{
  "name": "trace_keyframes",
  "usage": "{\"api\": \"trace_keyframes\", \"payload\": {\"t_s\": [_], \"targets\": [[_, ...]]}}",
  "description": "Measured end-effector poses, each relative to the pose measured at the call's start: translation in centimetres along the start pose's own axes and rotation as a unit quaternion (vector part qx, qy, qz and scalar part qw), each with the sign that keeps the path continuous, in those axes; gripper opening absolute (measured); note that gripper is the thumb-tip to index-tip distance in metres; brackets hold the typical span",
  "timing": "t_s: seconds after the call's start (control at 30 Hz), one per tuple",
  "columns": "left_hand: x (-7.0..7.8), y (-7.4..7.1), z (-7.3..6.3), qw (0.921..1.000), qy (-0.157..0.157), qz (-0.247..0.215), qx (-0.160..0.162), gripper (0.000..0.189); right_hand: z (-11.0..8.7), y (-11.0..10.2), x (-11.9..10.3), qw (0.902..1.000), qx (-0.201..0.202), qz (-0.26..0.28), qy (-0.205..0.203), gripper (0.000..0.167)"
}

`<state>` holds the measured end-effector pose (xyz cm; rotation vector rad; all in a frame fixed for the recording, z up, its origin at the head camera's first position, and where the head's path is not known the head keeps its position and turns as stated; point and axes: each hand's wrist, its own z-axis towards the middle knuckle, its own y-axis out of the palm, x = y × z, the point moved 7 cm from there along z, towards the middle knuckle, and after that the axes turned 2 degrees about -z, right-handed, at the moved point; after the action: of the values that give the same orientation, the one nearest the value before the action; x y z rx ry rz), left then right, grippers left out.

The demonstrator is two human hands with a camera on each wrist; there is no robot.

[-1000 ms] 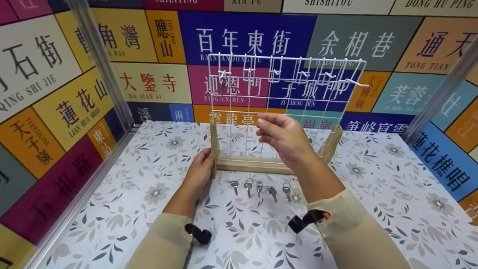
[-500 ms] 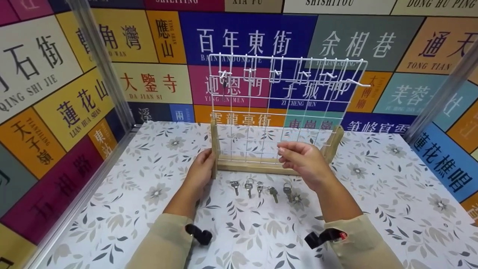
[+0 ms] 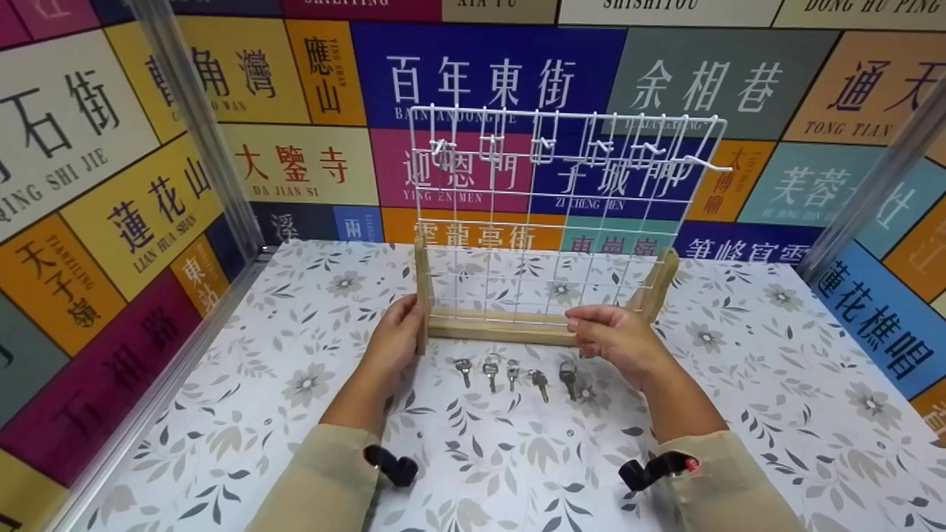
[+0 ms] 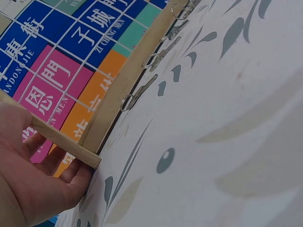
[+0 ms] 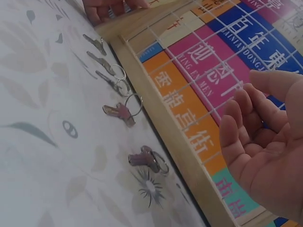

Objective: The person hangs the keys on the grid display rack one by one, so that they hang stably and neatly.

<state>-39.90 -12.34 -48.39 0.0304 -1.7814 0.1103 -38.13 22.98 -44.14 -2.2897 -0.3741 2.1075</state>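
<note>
A white wire grid rack [image 3: 548, 196] with a row of hooks [image 3: 543, 150] stands upright in a wooden base [image 3: 502, 329]. My left hand [image 3: 395, 336] grips its left wooden post [image 4: 71, 144], thumb on one side and fingers on the other. Several keys with rings lie in a row before the base, among them a leftmost key [image 3: 463, 372] and a rightmost key [image 3: 567, 380]. Over the base's right part hovers my right hand [image 3: 621, 343], fingers loosely curled, nothing held. Something small and dark hangs from the leftmost hook [image 3: 441, 151], too faint to make out now.
A white tablecloth [image 3: 244, 399] printed with leaves and flowers covers the table. Colourful sign panels [image 3: 488, 66] form the walls at the back and sides. Clear corner posts [image 3: 214, 133] stand at left and right.
My right hand has come down and to the right, from before the middle of the grid to just above the base's right part. My left hand has stayed on the post.
</note>
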Motion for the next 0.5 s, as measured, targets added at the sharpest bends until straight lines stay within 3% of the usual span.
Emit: {"api": "trace_keyframes", "payload": {"t_s": [0.17,0.27,0.5], "targets": [[0.2,-0.1,-0.2,0.9999,0.003,0.009,0.003,0.052,0.4,-0.4,2.4,0.9992,-0.005,-0.017,0.035,0.043],[0.2,0.0,-0.2,0.9999,0.007,0.007,0.002,0.052,0.6,-0.6,3.5,0.9981,-0.011,-0.035,0.049,0.042],[0.0,0.0,-0.1,1.0000,0.008,0.003,-0.001,0.053,0.9,-0.8,4.6,0.9899,-0.023,-0.126,0.062,0.037]]}}
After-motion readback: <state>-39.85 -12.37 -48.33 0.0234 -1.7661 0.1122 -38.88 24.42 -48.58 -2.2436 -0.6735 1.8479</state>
